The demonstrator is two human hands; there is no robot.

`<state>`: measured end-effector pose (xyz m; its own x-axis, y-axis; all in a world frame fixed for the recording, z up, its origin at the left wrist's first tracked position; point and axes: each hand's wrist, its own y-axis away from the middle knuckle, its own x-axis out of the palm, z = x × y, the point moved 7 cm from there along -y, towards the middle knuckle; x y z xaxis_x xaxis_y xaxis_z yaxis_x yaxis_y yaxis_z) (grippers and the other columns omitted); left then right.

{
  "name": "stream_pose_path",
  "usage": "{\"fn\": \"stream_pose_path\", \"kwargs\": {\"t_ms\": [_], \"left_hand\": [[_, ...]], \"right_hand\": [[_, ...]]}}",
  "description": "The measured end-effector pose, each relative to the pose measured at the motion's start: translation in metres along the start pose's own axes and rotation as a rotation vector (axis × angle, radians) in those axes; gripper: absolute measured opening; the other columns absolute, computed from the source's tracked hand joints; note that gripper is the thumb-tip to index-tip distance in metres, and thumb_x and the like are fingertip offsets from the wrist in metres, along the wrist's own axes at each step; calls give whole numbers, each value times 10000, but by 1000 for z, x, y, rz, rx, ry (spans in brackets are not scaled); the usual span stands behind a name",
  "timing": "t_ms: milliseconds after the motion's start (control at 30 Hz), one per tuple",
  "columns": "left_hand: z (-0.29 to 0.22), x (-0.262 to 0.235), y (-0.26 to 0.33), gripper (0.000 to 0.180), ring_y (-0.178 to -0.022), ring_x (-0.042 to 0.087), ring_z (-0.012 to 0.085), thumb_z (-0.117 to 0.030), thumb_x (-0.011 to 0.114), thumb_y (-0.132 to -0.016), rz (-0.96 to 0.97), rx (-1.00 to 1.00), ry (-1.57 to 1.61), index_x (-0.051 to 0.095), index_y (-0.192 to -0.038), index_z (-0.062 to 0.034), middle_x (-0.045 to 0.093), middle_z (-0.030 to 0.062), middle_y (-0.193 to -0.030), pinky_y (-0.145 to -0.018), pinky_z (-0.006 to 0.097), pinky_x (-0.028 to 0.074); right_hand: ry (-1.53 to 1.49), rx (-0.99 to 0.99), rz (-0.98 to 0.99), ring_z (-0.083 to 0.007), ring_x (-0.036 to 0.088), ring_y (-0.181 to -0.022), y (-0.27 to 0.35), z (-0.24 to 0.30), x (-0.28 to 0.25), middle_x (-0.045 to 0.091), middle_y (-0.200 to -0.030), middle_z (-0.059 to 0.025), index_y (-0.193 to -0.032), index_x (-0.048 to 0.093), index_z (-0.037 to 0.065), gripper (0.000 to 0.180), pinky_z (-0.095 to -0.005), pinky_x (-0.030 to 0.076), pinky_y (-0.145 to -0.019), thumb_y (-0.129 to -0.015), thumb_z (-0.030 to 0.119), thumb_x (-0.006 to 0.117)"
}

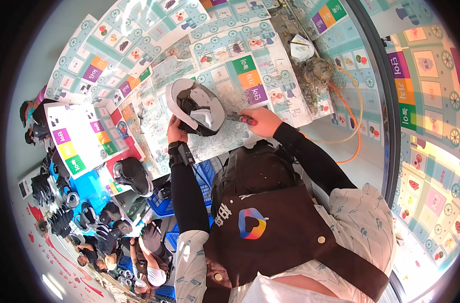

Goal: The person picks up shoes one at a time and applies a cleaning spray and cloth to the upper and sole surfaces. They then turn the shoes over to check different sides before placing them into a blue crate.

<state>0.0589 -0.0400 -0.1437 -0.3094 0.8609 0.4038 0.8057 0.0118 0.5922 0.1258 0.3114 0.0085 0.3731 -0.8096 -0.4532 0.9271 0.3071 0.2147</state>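
The greater part of the view is taken up by a worktable covered in white printed paper sheets with coloured squares and wheel patterns (285,108), whose surface is scratched and smeared in the middle. Its right edge is bounded by a dark curved rail (386,126), and its near edge is met by the person's dark brown apron (280,222). A strip of bare covered surface is left open beyond the hands, towards the far edge. An orange and yellow looped hose (353,118) is seen lying to the right, beside a grey tangled clump of scraps (316,73).

To the left, below the table edge, blue plastic crates (202,187) and rows of black shoe uppers (63,212) are crowded together, so little free room is left on that side.

A black shoe upper with a white sole and grey lining (197,108) is held above the table's centre, tilted with its opening turned towards the camera. It is gripped from below at its near lower rim by the left hand (175,132), the fingers being curled round that rim. A small red-handled tool (240,119) is clenched in the right hand (260,122), just to the right of the shoe; its tip is pointed at the shoe's right side, and whether it touches cannot be told.
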Motion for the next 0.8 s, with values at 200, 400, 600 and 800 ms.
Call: {"fn": "stream_pose_path", "kwargs": {"t_ms": [200, 400, 600, 800], "left_hand": [[-3, 35, 20, 442, -976, 698, 229, -54, 599, -959, 17, 23, -29, 494, -1389, -42, 675, 129, -1161, -781, 352, 583], [-4, 58, 40, 489, -1067, 667, 238, -80, 618, -954, 27, -9, -166, 475, -1422, -92, 656, 110, -1220, -845, 406, 556], [-6, 50, 39, 516, -1070, 663, 252, -77, 581, -908, 80, -82, -207, 481, -1413, -44, 646, 124, -1229, -830, 376, 548], [-6, 51, 15, 422, -934, 684, 229, -82, 612, -862, 141, -157, -476, 546, -1255, 55, 680, 103, -1079, -763, 339, 554]], "right_hand": [[239, -23, 1, -451, 617, -816, -13, -12, 0, 638, -785, -226, -1019, 618, 63, 266, -552, 459, -700, -767, 140, 584], [191, 18, 107, -444, 637, -865, -16, -17, -7, 671, -878, -245, -1090, 674, 74, 340, -526, 490, -754, -772, 133, 570], [119, -15, 156, -453, 624, -855, -19, -18, -7, 652, -854, -248, -1096, 646, 65, 340, -514, 482, -727, -772, 119, 559], [149, 38, 130, -438, 640, -878, -24, -17, -14, 672, -892, -245, -1119, 683, 105, 369, -516, 499, -773, -771, 138, 565]]}}
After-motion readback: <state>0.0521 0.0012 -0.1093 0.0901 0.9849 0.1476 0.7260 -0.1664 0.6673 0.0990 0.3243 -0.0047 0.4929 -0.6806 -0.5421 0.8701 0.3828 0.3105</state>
